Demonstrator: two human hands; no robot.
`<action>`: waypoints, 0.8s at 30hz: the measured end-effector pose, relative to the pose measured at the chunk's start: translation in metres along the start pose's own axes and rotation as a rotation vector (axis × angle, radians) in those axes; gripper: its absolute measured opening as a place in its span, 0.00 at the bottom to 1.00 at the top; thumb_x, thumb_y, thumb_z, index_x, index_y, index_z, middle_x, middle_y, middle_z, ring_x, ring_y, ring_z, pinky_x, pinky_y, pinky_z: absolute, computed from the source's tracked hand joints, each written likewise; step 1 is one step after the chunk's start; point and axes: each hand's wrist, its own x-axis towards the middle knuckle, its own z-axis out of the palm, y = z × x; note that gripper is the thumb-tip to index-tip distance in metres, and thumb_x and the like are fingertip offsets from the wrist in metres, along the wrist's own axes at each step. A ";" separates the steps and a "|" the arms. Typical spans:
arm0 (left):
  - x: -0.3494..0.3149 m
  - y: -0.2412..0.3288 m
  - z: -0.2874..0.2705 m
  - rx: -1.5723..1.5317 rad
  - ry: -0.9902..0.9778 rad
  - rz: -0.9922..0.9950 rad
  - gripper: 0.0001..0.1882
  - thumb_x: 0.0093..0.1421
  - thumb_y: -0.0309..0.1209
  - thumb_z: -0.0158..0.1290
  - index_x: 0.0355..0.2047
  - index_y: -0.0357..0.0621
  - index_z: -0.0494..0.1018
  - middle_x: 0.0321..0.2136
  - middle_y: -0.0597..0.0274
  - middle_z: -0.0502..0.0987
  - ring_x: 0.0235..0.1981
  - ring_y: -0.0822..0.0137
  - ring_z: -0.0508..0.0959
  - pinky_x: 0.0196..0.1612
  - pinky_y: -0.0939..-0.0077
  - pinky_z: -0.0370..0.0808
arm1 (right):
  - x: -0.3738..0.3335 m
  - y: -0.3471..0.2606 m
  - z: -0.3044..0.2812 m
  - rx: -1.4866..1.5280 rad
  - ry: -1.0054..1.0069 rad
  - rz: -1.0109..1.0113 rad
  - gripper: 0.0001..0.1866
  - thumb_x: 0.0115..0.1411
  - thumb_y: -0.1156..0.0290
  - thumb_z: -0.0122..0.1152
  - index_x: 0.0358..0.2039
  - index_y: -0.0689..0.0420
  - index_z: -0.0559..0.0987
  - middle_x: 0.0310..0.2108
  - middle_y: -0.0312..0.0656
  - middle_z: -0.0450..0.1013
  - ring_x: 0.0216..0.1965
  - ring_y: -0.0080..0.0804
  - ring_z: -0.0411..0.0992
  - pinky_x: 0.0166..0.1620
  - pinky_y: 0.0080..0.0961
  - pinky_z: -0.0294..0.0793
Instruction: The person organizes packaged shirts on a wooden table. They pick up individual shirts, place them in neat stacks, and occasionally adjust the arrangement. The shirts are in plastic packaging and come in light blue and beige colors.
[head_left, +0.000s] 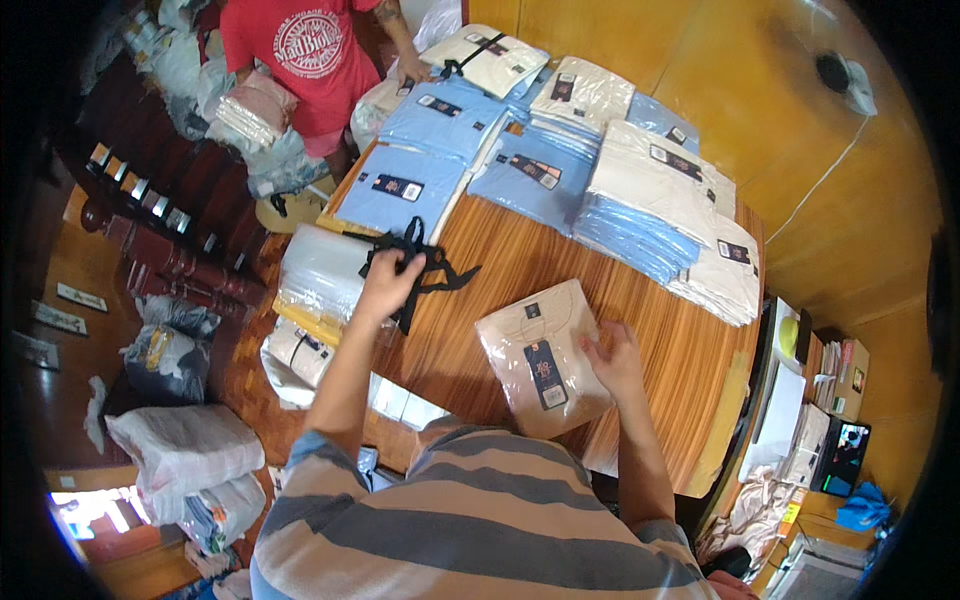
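Observation:
My left hand (390, 284) is closed on a tangle of black fabric strips (438, 270) at the table's left side. Loose ends spread over the wood, and some of the bunch is hidden by my fingers. In front of me lies a folded beige shirt (520, 375) in a clear plastic bag, with a dark tag on its front. At its right edge is my right hand (612, 362), thumb on the plastic and fingers bent by the edge. Just beside my left hand sits a stack of clear plastic bags (318, 275).
Bagged blue shirts (400, 190) and piles of cream shirts (645, 165) cover the far side of the wooden table (680, 385). A person in red (310, 70) stands at the far left, one hand near the piles. Filled sacks (185, 440) sit on the floor at left.

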 end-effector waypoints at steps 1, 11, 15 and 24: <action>-0.018 0.011 0.007 -0.007 0.037 -0.029 0.31 0.64 0.52 0.65 0.48 0.30 0.81 0.51 0.30 0.78 0.60 0.37 0.75 0.65 0.54 0.71 | -0.001 0.013 0.002 0.081 -0.084 0.125 0.31 0.59 0.53 0.76 0.54 0.64 0.81 0.52 0.61 0.79 0.56 0.56 0.78 0.58 0.45 0.78; -0.224 0.045 0.163 -0.742 0.037 -0.199 0.24 0.69 0.43 0.64 0.53 0.35 0.72 0.33 0.60 0.77 0.32 0.65 0.76 0.38 0.70 0.74 | -0.007 0.039 0.019 0.422 -0.388 0.381 0.47 0.62 0.33 0.67 0.60 0.68 0.78 0.52 0.62 0.81 0.55 0.56 0.81 0.60 0.43 0.77; -0.208 0.090 0.141 -0.895 -0.273 -0.518 0.20 0.75 0.40 0.55 0.55 0.35 0.74 0.30 0.66 0.77 0.31 0.73 0.75 0.35 0.74 0.73 | -0.011 0.015 0.017 0.268 -0.359 0.344 0.40 0.67 0.41 0.66 0.61 0.67 0.76 0.50 0.58 0.82 0.50 0.48 0.82 0.56 0.39 0.79; -0.187 -0.001 0.153 -0.582 0.005 -0.281 0.25 0.73 0.38 0.56 0.57 0.26 0.70 0.44 0.48 0.82 0.45 0.61 0.80 0.51 0.65 0.76 | -0.038 0.001 0.082 0.389 -0.432 0.178 0.31 0.69 0.51 0.67 0.58 0.67 0.77 0.48 0.56 0.83 0.49 0.46 0.82 0.55 0.39 0.78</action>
